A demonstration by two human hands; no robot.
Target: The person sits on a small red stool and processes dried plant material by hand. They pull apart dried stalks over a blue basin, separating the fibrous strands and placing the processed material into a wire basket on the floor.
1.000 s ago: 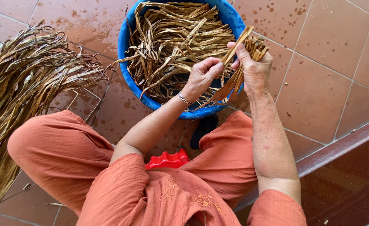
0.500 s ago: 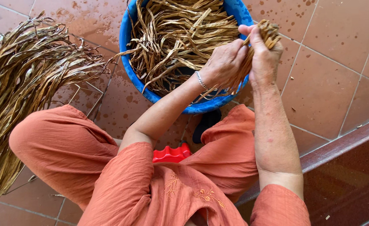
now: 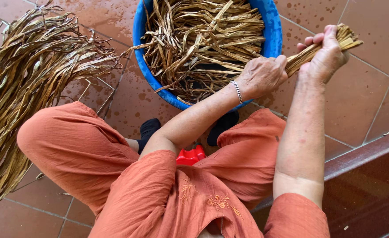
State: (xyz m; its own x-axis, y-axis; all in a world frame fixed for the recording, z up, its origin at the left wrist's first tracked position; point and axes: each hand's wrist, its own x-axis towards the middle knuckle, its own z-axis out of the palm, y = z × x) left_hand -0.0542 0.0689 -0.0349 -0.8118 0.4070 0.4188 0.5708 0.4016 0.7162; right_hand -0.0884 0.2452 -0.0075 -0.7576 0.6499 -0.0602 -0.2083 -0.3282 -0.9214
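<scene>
A small bundle of dried tan strips point(image 3: 344, 40) runs between both hands over the right rim of a blue tub point(image 3: 271, 31). My right hand point(image 3: 327, 55) grips the bundle's upper end out past the tub. My left hand point(image 3: 261, 76), with a silver bracelet on its wrist, closes around the same bundle lower down at the tub's edge. The tub is heaped with more tangled dried strips point(image 3: 203, 39).
A big pile of dried strips point(image 3: 22, 97) lies on a wire rack on the wet tiled floor to my left. I sit on a low red stool point(image 3: 190, 155) in orange clothes. A dark red step point(image 3: 371, 176) rises at right.
Both hands have shifted right with the bundle, and my right hand has pulled its end out beyond the tub's rim. The view has swung toward the tub.
</scene>
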